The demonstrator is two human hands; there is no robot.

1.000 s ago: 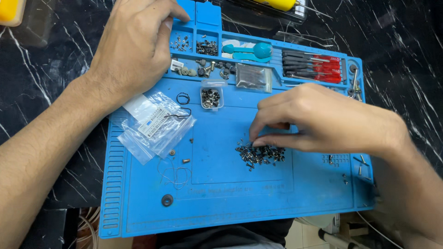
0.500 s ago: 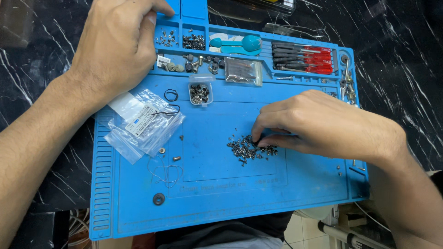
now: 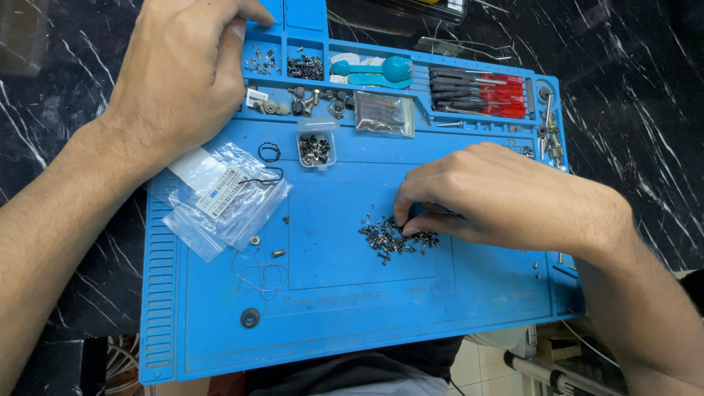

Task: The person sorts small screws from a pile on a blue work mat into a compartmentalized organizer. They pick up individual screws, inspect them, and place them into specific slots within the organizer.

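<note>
Right hand: the right hand (image 3: 506, 198) is pinching with thumb and forefinger at the pile of small screws (image 3: 392, 238) lying mid-mat; whether 1 screw is gripped, I cannot tell
Left hand: the left hand (image 3: 183, 73) is resting curled on the blue work mat (image 3: 330, 323) at its top-left trays, apparently gripping nothing
Doing it well: picking 1 screw at a time, keeping the pile together
Nearby: clear plastic bags (image 3: 227, 198), small clear box (image 3: 316, 148)
Hard to see: fingertips are hiding the pinch; tray contents under the left palm are covered
</note>
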